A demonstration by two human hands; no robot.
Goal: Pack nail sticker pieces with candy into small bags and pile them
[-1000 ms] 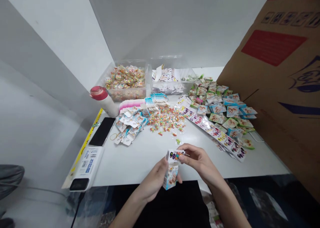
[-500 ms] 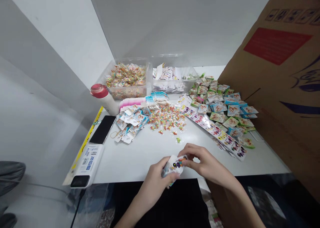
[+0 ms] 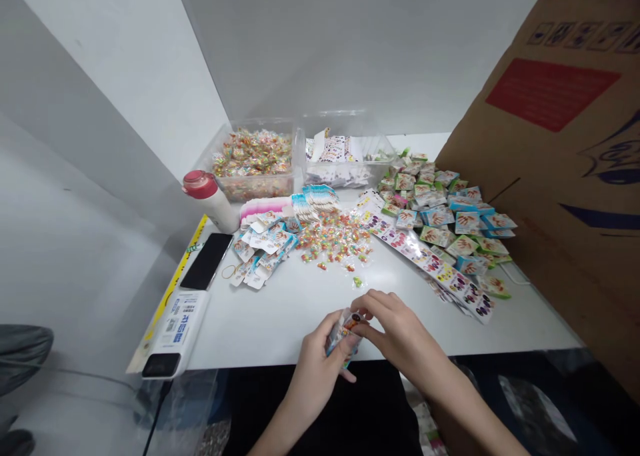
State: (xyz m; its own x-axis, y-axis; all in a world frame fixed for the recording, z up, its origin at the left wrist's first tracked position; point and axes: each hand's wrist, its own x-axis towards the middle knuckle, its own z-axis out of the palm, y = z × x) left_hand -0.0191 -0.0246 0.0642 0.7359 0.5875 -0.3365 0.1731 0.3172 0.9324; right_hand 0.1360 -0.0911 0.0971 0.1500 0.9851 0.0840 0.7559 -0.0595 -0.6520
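My left grip [image 3: 317,359] clasps the tilted small box [image 3: 332,341], thumb across its front, while my right grip [image 3: 387,321] pinches the printed card [image 3: 355,318] at its open top. I'd squeeze the box lightly, so its mouth isn't crushed, and guide the card straight to avoid creasing. Ahead of my grip lie loose packets [image 3: 335,236]; farther off, the left tub [image 3: 255,189] brims with packets and the right tub [image 3: 345,165] holds printed sheets [image 3: 334,149].

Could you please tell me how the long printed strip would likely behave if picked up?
The printed strip looks thin and long, so it would probably droop when lifted by one end. Its glossy sheen suggests it may slide easily.
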